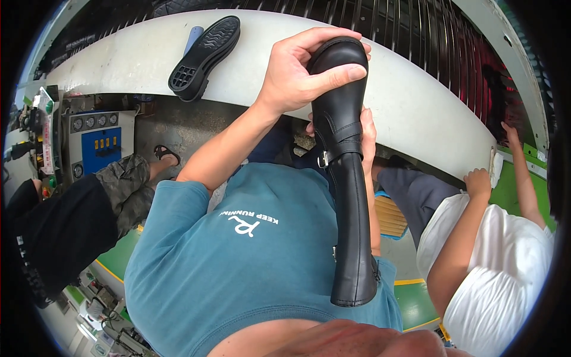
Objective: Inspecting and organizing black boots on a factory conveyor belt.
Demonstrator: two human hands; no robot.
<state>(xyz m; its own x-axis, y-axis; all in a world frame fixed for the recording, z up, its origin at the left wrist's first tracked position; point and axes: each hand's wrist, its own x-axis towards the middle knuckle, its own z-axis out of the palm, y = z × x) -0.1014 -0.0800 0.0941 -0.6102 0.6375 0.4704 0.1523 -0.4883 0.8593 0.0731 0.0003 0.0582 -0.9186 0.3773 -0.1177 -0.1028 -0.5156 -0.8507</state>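
A tall black boot (350, 208) with ankle straps and metal buckles is held up in front of my chest, toe away from me and shaft hanging toward me. My left hand (292, 72) is closed round its toe, with the thumb across the top and the fingers over the far edge. From beneath, my right hand (369, 132) grips the boot near the ankle; most of that hand is hidden behind the leather. To the left, a black treaded shoe sole (208, 56) lies on the white bench (262, 30), partly over a small blue-grey piece (193, 39).
Dark metal rods (392, 30) line the bench's far side. A person in a white shirt (493, 244) works at the right, one hand by the bench end. Another person in dark clothes (77, 214) is at the left, near a control panel with gauges (98, 140).
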